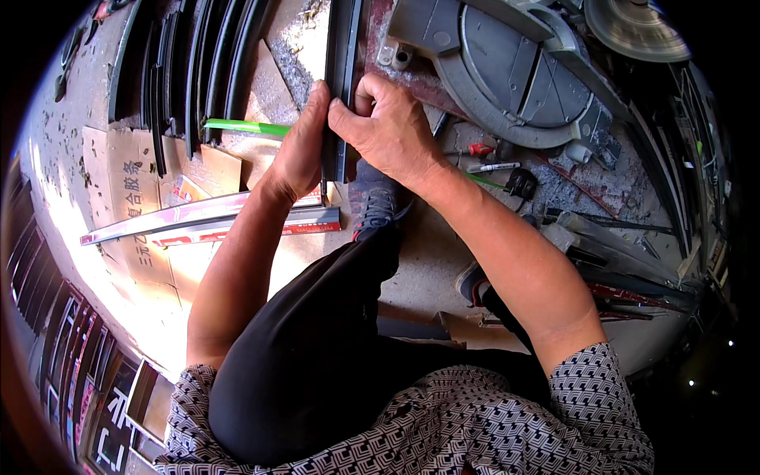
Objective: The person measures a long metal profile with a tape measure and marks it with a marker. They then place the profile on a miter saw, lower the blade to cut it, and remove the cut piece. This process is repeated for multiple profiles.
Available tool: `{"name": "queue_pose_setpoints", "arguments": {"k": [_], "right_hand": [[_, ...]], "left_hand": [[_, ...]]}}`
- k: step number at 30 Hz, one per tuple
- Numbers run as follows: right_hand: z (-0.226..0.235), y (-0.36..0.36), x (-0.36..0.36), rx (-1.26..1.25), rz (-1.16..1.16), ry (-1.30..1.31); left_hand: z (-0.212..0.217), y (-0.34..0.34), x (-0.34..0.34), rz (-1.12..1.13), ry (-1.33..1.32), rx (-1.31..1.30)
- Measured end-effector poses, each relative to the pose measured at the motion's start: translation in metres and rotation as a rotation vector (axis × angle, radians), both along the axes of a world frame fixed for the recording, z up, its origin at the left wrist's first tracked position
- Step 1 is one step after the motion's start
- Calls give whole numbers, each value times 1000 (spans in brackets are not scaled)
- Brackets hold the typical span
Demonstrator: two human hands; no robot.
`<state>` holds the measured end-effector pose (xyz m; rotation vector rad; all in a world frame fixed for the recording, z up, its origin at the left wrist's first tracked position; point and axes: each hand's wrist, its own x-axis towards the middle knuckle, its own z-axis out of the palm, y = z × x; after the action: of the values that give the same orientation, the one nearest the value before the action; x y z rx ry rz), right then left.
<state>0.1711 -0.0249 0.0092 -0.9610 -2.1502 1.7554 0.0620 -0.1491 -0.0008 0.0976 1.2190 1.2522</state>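
Observation:
A long dark grey metal profile runs from the upper edge down between my two hands, its near end above my shoe. My left hand is closed along its left side, the thumb pressed to the edge and the other fingers mostly hidden. My right hand grips the right side with curled fingers, its thumb tip resting on the profile close to my left thumb. A thin black strip hangs down beside my left palm; whether it belongs to the profile I cannot tell. A bright green strip passes behind my left wrist.
A grey saw base with a round blade stands at upper right. Near it lie a red-handled screwdriver and a white pen. Dark profiles, red-and-white wrapped strips and flattened cardboard lie on the left.

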Motion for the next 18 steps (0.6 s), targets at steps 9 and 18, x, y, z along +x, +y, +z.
{"name": "queue_pose_setpoints", "arguments": {"k": [9,18], "right_hand": [[0,-1,-1,24,8,-7],[2,-3,-1,36,3,1]], "left_hand": [[2,3,2,46,-20,-32],[1,0,2,70,-39,0]]}}
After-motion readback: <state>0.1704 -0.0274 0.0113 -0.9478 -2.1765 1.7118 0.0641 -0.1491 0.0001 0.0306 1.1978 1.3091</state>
